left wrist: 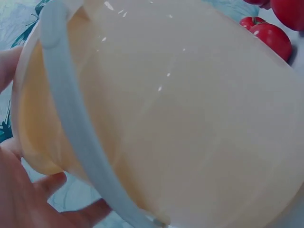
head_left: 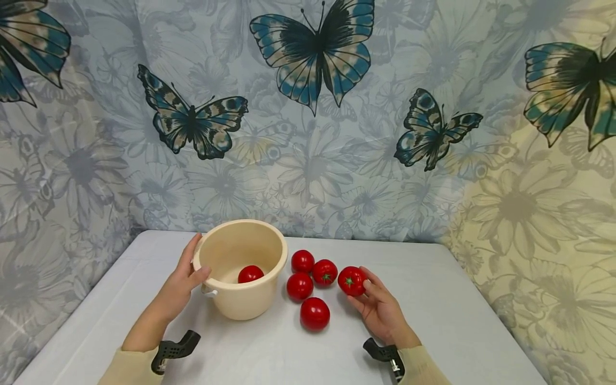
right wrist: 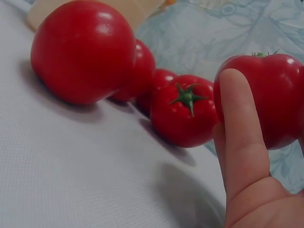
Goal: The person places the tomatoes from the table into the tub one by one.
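Note:
A cream bucket (head_left: 245, 302) with a pale handle (left wrist: 80, 118) stands at the left, one red tomato (head_left: 251, 274) inside it. My left hand (head_left: 180, 283) grips the bucket's left rim, thumb over the edge and fingers along the outside. In my right hand (head_left: 382, 310) is another tomato (head_left: 352, 281), held between thumb and fingers with its green stem showing. The right wrist view shows this tomato (right wrist: 270, 102) raised, a shadow on the cloth below. Left of that hand sit several more tomatoes, the nearest tomato (head_left: 315, 314) apart from the cluster.
A white cloth (head_left: 433, 299) covers the table. Behind it hangs a fabric backdrop (head_left: 317, 176) printed with butterflies and flowers, also along both sides. Black wrist mounts (head_left: 175, 350) sit on both forearms.

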The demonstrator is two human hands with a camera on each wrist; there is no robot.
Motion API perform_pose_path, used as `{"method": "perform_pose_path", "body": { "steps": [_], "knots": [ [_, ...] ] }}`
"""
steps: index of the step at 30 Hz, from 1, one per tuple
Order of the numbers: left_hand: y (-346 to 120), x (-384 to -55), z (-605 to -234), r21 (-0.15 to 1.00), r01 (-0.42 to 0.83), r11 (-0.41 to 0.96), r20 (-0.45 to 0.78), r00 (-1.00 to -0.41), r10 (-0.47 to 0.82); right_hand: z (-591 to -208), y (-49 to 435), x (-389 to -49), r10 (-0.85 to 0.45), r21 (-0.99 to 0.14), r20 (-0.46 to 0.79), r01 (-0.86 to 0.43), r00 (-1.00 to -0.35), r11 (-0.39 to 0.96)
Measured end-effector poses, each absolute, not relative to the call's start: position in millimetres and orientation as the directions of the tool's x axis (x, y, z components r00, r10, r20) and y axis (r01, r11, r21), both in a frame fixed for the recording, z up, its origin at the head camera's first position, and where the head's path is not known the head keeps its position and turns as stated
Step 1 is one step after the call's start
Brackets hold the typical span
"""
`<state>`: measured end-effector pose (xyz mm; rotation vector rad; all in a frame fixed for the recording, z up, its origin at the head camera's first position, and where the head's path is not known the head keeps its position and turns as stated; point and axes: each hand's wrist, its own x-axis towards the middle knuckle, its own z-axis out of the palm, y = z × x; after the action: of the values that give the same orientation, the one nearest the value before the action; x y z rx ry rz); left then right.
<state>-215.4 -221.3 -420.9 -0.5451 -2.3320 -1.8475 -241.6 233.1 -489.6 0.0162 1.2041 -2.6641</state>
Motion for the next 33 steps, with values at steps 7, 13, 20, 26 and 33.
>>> {"method": "perform_pose_path", "body": {
  "steps": [7, 13, 20, 26, 33],
  "knots": [
    [-217.9, -216.5, -428.4, 0.887, 0.434, 0.155, 0.403, -0.894, 0.198, -482.9, 231.8, -239.4, -0.186, -0.747, -0.110, 0.205, -0.976, -0.633],
    [-218.1, -218.6, -431.6, 0.877, 0.443, 0.185, 0.413, -0.892, 0.182, -441.4, 220.9, -228.1, -0.182, -0.820, -0.012, 0.114, -0.983, -0.562],
    [-220.0, -219.3, -432.6, 0.880, 0.434, 0.195, 0.404, -0.898, 0.176, -392.8, 188.1, -211.3, -0.181, -0.842, 0.049, 0.057, -0.982, -0.537],
    [-220.7, -218.1, -431.7, 0.879, 0.433, 0.199, 0.403, -0.898, 0.177, -366.4, 154.5, -211.5, -0.202, -0.866, 0.073, 0.039, -0.977, -0.499],
    [-221.6, -219.0, -431.5, 0.887, 0.409, 0.213, 0.377, -0.909, 0.176, -344.5, 113.7, -219.7, -0.253, -0.913, 0.083, 0.028, -0.964, -0.408]
  ]
}}
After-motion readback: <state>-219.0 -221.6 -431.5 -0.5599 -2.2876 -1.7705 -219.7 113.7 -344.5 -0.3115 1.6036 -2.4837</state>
